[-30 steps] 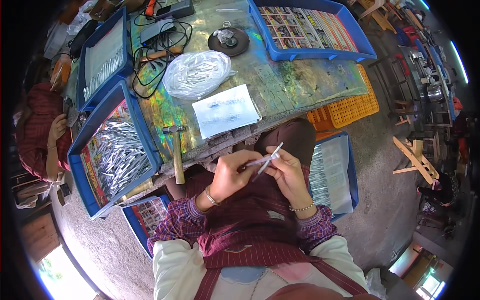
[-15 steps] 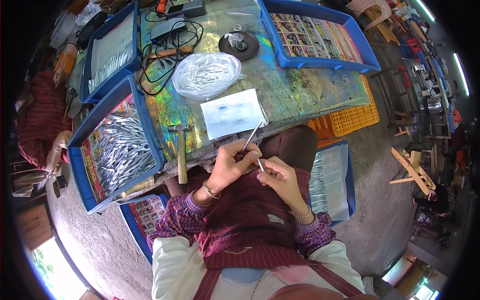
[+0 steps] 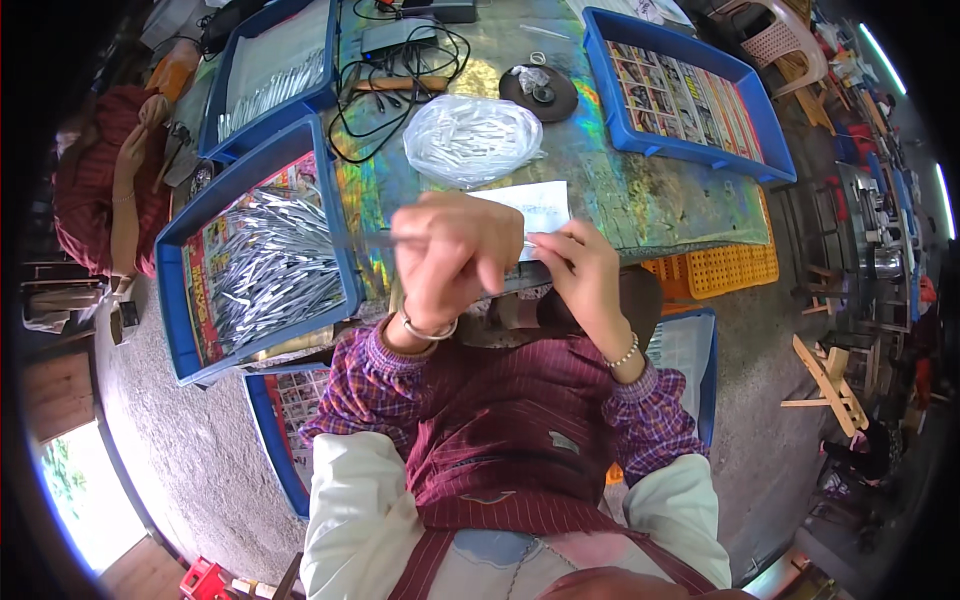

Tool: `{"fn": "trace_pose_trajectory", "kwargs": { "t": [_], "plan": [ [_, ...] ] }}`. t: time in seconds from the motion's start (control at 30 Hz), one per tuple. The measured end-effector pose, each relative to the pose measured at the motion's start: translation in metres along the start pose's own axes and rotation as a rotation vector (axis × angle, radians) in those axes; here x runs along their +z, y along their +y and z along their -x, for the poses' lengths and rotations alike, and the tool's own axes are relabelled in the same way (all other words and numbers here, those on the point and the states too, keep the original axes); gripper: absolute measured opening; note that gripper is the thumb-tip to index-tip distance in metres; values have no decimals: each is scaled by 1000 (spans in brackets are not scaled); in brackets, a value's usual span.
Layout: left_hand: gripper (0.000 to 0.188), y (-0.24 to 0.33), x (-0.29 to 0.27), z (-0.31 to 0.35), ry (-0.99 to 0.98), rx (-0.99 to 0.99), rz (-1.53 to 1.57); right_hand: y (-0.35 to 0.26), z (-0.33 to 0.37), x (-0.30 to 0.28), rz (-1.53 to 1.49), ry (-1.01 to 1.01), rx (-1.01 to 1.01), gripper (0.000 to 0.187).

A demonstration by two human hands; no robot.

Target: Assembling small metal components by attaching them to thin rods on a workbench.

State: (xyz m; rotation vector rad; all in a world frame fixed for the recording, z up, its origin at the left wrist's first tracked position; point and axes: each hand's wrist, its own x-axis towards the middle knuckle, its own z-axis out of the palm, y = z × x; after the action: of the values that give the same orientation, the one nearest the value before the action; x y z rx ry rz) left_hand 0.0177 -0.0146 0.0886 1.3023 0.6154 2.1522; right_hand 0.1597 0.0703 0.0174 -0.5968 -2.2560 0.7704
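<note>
My left hand [image 3: 455, 250] is raised over the table's near edge, blurred by motion, its fingers curled. A slim dark metal tool [image 3: 372, 240], badly smeared, sticks out to the left of this fist. Beside it, my right hand [image 3: 588, 270] pinches a small thin metal piece [image 3: 534, 241] between thumb and fingertips. Part of a white sheet of paper [image 3: 550, 200] with bluish marks shows behind the hands. Beyond it lies a clear plastic bag [image 3: 470, 140] full of slim silvery pieces. The hammer seen earlier cannot be made out; the left hand covers that area.
A blue tray [image 3: 342, 200] of silvery strips stands at the left. Another blue tray [image 3: 327, 50] lies behind it, and one lined with newspaper [image 3: 690, 90] at the far right. Black cables [image 3: 350, 150], a dark round dish [image 3: 560, 103] and an orange crate [image 3: 735, 272] are nearby.
Both hands have risen from my lap toward the table. The left has turned, its tool now pointing left instead of up and right. The view has shifted, moving the table rightward in it.
</note>
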Motion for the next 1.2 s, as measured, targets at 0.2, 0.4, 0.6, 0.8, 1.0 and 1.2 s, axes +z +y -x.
{"fn": "trace_pose_trajectory", "kwargs": {
  "t": [0.2, 0.4, 0.6, 0.8, 1.0, 1.2],
  "plan": [
    [32, -40, -32, 30, 125, -237, -503, 7, -1, 25, 39, -38, -42, 10],
    [26, -25, -17, 9, 82, -94, -29, 15, 0, 22, 33, -24, -82, 11],
    [33, -75, -41, 44, 172, -428, -260, 16, 3, 17, -3, -21, -60, 11],
    [35, -71, -40, 42, 167, -461, -245, 31, 12, -4, 59, 87, -38, 11],
    [26, -40, -10, 10, 60, -91, -82, 27, 8, -1, 80, 133, -63, 9],
    [35, -77, -41, 41, 185, -447, -261, 35, 12, -2, 65, 114, -35, 10]
  ]
}}
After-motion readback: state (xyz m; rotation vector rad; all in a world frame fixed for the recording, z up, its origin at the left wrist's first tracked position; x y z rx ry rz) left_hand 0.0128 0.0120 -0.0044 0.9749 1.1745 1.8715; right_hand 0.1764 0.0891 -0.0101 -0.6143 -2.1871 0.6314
